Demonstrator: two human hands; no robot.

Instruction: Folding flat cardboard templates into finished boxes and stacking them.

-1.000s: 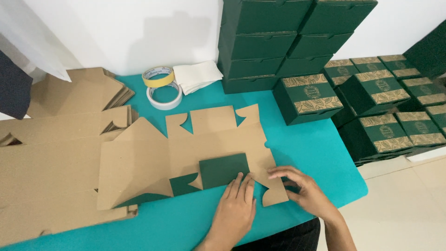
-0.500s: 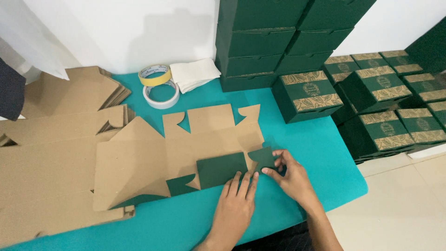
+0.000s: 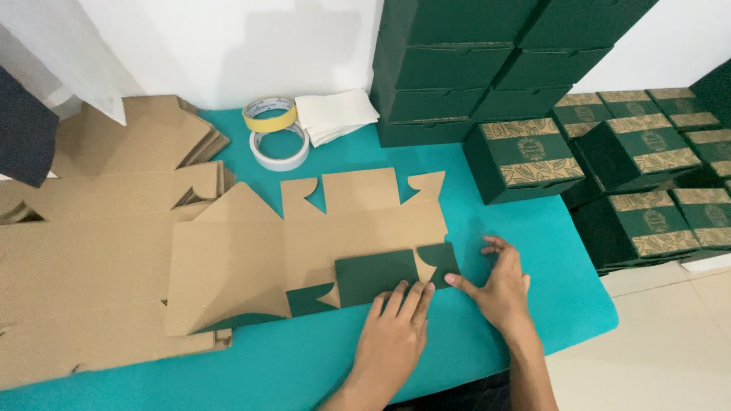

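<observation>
A flat die-cut cardboard box blank [image 3: 304, 251], brown inside and dark green outside, lies on the teal table [image 3: 525, 304]. Its near flaps are folded over, showing a green panel [image 3: 375, 275] and a small green corner flap [image 3: 440, 260]. My left hand [image 3: 396, 335] presses flat on the near edge of the green panel with fingers together. My right hand [image 3: 499, 288] rests beside the blank's right end, its thumb and forefinger touching the small green flap.
Stacks of flat brown blanks [image 3: 91, 228] cover the table's left side. Two tape rolls [image 3: 278, 133] and a folded white cloth [image 3: 335, 114] lie at the back. Assembled dark green boxes [image 3: 487, 61] are stacked at the back and right, some with patterned bands [image 3: 533, 160].
The small right corner flap has been folded over and now lies green side up. My right hand slid right along the blank's edge. My left hand stays on the green panel.
</observation>
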